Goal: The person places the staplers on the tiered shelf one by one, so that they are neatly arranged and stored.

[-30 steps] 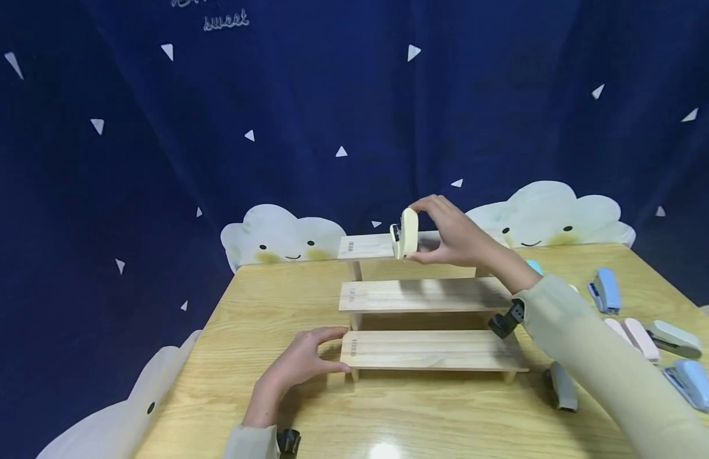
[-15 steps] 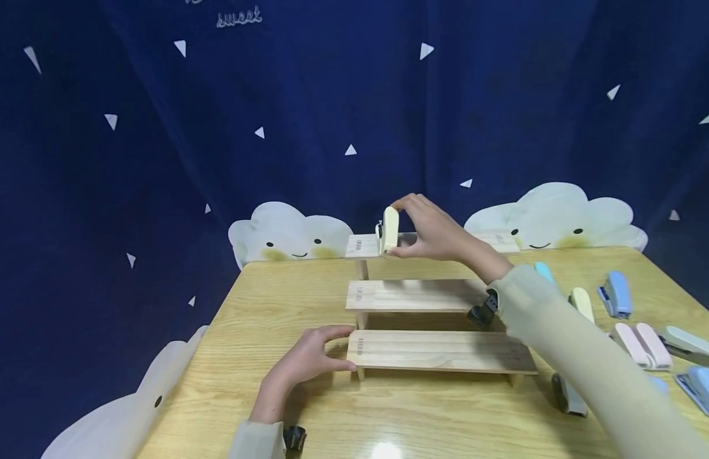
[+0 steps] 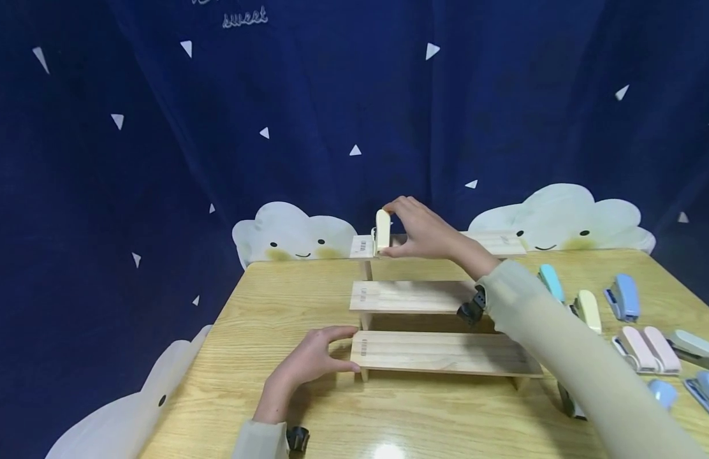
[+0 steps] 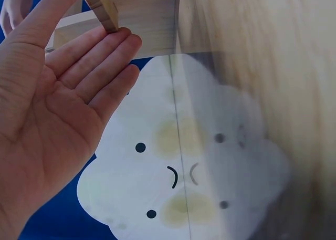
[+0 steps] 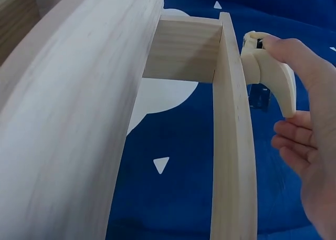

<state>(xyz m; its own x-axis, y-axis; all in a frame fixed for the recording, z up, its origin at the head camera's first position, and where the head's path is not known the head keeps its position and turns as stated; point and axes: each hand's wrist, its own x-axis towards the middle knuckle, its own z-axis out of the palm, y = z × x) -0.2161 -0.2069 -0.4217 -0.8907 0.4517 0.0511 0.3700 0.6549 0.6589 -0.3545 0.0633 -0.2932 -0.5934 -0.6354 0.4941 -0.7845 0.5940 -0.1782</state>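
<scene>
A three-tier wooden shelf (image 3: 440, 350) stands on the table. My right hand (image 3: 426, 231) pinches a cream stapler (image 3: 382, 229) between thumb and fingers at the left end of the top board (image 3: 495, 242). Seen from the right wrist, the stapler's base is right at that board's surface, with fingers at both ends of it. My left hand (image 3: 308, 360) spans the left end of the lowest board, thumb at the front edge and forefinger at the back. In the left wrist view, the other fingertips (image 4: 126, 38) reach the wood from outside, fairly straight.
Several staplers lie on the table's right side: a turquoise one (image 3: 551, 282), a cream one (image 3: 587, 310), a pink pair (image 3: 647, 350), blue ones (image 3: 624, 297) and a grey-white one (image 3: 695, 347). My right sleeve partly covers a grey one. A dark blue curtain (image 3: 308, 95) hangs behind.
My right hand has carried the cream stapler leftward along the top board and slightly down to its left end. My left hand keeps its place on the shelf. The view has shifted slightly.
</scene>
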